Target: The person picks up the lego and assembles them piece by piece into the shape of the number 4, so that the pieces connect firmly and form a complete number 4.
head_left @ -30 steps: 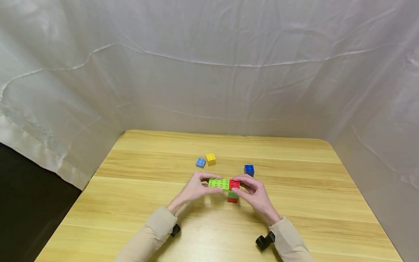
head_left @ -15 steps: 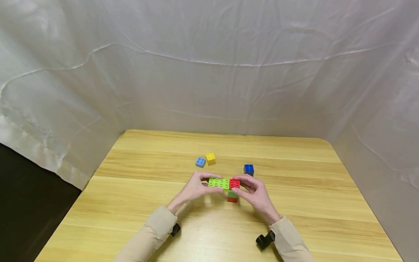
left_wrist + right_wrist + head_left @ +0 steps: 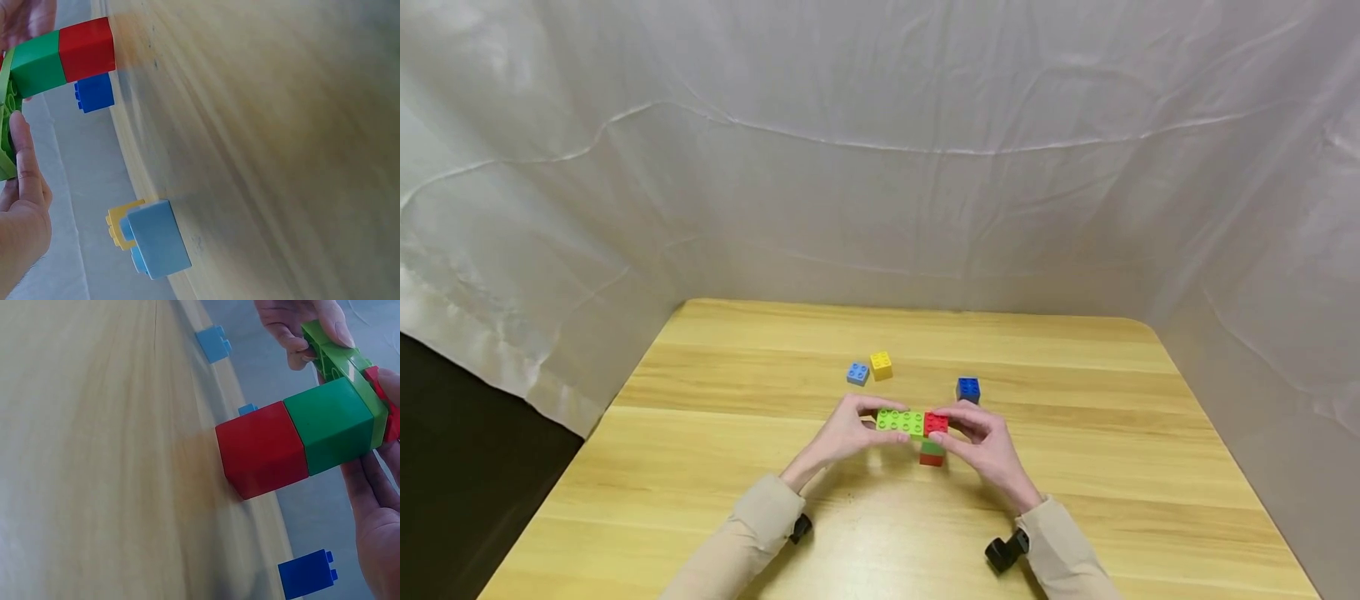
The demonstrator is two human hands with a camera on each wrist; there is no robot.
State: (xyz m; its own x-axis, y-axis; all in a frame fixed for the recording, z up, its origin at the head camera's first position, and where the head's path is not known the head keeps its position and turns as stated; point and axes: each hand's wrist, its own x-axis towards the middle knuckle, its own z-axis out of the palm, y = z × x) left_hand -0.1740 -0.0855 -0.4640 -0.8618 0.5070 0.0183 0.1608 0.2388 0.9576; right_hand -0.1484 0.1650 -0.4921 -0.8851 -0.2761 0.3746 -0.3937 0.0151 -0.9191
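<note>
A long lime-green toy brick lies across the top of a small stack, its left part jutting out past the stack. Under its right end come a green brick and a red brick, the red one standing on the table. Another red brick sits on top of that same end. Between thumb and fingers, my left hand holds the overhanging end of the lime brick. My right hand pinches the upper red brick front and back.
A light blue brick and a yellow brick stand close together behind my left hand. The dark blue brick is just behind my right hand. Pale sheeting rises behind the wooden table.
</note>
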